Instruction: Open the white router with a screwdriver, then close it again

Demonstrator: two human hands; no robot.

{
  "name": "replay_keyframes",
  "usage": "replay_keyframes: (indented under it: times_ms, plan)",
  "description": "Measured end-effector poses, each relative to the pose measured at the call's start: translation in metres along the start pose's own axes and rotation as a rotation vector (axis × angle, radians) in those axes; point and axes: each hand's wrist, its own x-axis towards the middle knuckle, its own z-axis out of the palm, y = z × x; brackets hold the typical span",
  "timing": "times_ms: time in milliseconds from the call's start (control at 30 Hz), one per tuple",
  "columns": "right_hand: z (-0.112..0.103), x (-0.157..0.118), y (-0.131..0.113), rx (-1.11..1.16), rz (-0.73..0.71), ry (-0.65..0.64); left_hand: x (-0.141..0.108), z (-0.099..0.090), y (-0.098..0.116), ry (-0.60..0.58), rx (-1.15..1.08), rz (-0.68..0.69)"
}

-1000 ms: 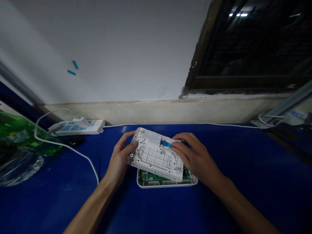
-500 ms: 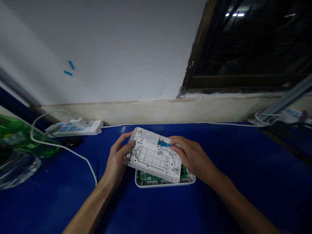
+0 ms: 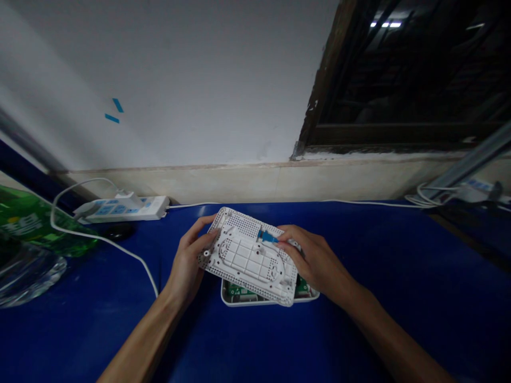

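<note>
A white perforated plastic cover (image 3: pixel 249 255) is tilted over a shallow white housing (image 3: pixel 263 304), its ribbed inner side facing me. Inside the housing a green circuit board (image 3: pixel 235 290) shows in part; the cover hides the rest. My left hand (image 3: pixel 189 255) grips the cover's left edge, thumb on the inner face and fingers behind. Near the upper right of the cover sits a small blue connector (image 3: pixel 268 236). My right hand (image 3: pixel 309 255) pinches that connector's right end between thumb and forefinger; its other fingers are out of sight.
At the left stand a white power strip (image 3: pixel 155 208) with a plug and white cable (image 3: pixel 115 244), a green bottle (image 3: pixel 32 223) and clear plastic wrapping (image 3: pixel 35 274). More cables and a white power strip (image 3: pixel 477 189) lie at the right, beside a metal post (image 3: pixel 471 154).
The cover's lower right corner has dropped slightly toward me, and the cover has shifted a little left. Both hands keep their grip, and the housing stays in place.
</note>
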Motion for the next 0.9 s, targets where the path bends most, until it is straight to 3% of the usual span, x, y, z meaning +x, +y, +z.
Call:
replay_keyframes:
  times_ms: [167,567,900]
  plan:
    - [-0.0007,0.0008,-0.0011,-0.057,-0.005,-0.009,0.0002,0.0009,-0.0040,0.011,-0.003,0.020]
    - [-0.0013,-0.0038,-0.0029,0.158,-0.005,-0.009,0.0025,0.0006,-0.0008,0.091,0.025,0.024]
    - [0.0027,-0.0070,-0.0043,0.027,-0.031,0.042,-0.0017,0.0015,-0.0026,0.064,0.028,0.066]
